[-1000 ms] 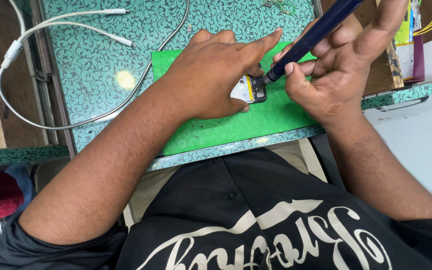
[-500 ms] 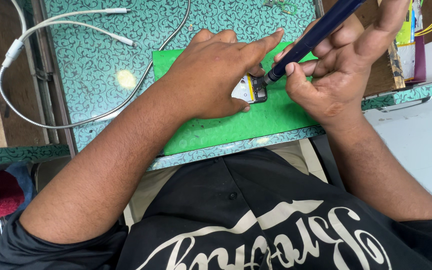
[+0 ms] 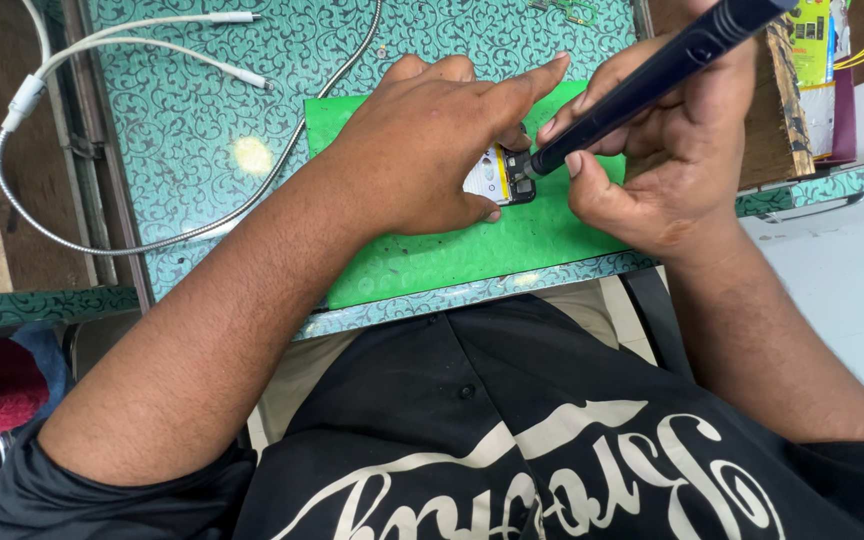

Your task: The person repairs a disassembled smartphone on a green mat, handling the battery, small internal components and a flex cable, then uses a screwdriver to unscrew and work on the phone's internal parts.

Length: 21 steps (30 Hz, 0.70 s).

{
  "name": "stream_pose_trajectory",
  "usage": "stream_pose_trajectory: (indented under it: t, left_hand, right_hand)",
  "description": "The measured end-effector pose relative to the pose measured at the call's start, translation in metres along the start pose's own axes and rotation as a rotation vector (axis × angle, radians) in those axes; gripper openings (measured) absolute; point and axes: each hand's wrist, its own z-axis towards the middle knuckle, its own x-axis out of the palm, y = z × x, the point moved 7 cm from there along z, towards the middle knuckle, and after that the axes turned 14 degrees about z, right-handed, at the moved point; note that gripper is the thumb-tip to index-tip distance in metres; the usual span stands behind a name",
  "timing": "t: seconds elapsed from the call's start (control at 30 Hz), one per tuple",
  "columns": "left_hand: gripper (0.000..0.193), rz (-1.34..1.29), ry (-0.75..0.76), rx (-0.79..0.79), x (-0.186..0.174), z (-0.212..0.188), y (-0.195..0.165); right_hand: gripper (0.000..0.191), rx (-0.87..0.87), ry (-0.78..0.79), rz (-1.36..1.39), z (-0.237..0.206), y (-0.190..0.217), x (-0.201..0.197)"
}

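Beyond both hands (image 3: 552,150), yellow-green packages (image 3: 814,40) at right edge

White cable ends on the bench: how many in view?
2. Upper white plug lies near the top edge; lower white plug lies just below it, left of the green mat. More may be hidden under the left hand.

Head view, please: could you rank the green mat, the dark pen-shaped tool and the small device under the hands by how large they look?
1. Green mat, largest by far.
2. Dark pen-shaped tool; its top leaves the frame.
3. Small device, mostly hidden under the left hand, so its full size is unsure.
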Motion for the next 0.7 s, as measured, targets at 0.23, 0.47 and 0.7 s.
stream_pose_trajectory:
  t: [0.23, 0.47, 0.7]
  left_hand:
    - [0.119, -0.012, -0.006, 0.02, 0.0, -0.001, 0.001]
    - [0.128, -0.013, 0.033, -0.003, 0.002, 0.002, 0.001]
    - [0.129, -0.005, 0.018, 0.012, 0.002, 0.001, 0.002]
  right_hand:
    - [0.041, 0.076, 0.05, 0.056, 0.022, 0.023, 0.009]
    - [0.038, 0.29, -0.01, 0.012, 0.028, 0.018, 0.006]
    - [0.025, 0.46, 0.053, 0.331, 0.027, 0.009, 0.005]
